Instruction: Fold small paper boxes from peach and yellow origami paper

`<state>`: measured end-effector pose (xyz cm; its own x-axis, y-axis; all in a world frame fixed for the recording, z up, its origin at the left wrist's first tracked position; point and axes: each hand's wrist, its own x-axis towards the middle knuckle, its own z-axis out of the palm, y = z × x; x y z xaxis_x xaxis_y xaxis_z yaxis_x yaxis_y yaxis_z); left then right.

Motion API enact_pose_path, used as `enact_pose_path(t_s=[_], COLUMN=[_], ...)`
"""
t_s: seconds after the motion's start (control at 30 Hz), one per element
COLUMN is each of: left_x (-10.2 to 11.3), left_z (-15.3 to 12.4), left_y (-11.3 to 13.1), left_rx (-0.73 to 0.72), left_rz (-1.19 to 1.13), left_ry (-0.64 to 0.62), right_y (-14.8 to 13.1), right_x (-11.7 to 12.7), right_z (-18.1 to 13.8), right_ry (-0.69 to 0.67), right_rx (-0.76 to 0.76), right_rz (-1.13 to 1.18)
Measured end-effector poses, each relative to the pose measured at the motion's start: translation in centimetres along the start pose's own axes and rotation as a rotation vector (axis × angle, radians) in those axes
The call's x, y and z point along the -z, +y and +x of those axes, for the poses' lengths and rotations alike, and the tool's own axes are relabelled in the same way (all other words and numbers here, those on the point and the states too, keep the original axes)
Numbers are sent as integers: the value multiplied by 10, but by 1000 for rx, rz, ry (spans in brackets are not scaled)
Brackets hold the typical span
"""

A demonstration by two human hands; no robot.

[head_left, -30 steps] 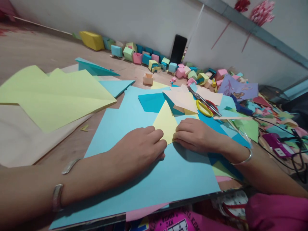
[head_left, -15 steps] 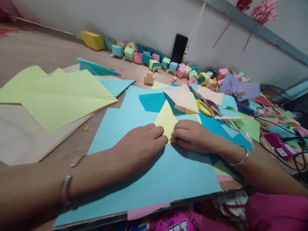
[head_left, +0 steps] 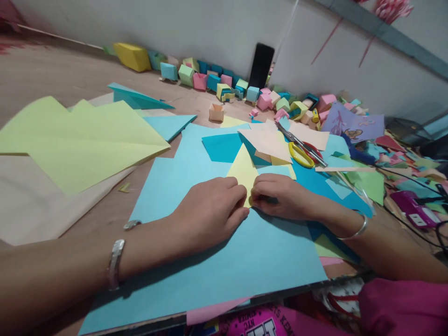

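A small yellow paper [head_left: 244, 164], its tip pointing away from me, lies on a large light blue sheet [head_left: 273, 261]. My left hand [head_left: 219, 205] is closed, with its fingertips pinching the paper's near left edge. At the near right edge my right hand [head_left: 280, 198] also pinches it, fingers curled. The two hands almost meet at the bottom of the paper, and they hide its lower corners. Beyond the tip lie a dark teal sheet [head_left: 220, 147] and a pale peach sheet [head_left: 266, 143].
Scissors [head_left: 301, 154] with yellow and red handles rest on papers at right. Folded paper boxes [head_left: 213, 83] line the wall near a leaning phone [head_left: 261, 65]. A big light green sheet [head_left: 87, 144] lies at left. Scraps and a purple plug device [head_left: 415, 210] are far right.
My left hand has shifted slightly right along the yellow paper's near edge, closer to my right hand. My right hand stays at its edge. The view has tilted a little.
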<state>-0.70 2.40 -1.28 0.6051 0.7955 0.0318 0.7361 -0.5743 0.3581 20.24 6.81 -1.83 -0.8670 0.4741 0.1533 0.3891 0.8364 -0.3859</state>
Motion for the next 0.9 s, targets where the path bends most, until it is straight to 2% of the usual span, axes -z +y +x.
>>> enact_pose_path(t_s=[0.27,0.53,0.63,0.8,0.9], left_x=[0,0,-3,-2,2], left_z=[-1,-3,-5,-7,-8], left_y=[3,-1,-8,-16,-15], left_rx=[3,13,-84,-315,-375], left_rz=[25,4,9,183,263], left_ry=[66,27,54,85,84], right_y=[-2,-4,-3,-1,0], right_x=[5,5,5,5,6], right_z=[1,3,3,3,3], right_ry=[-39,-19,-17,-32,-41], right_rx=[-52,-49,-57,-61,-60], right_rz=[15,22,22,43,61])
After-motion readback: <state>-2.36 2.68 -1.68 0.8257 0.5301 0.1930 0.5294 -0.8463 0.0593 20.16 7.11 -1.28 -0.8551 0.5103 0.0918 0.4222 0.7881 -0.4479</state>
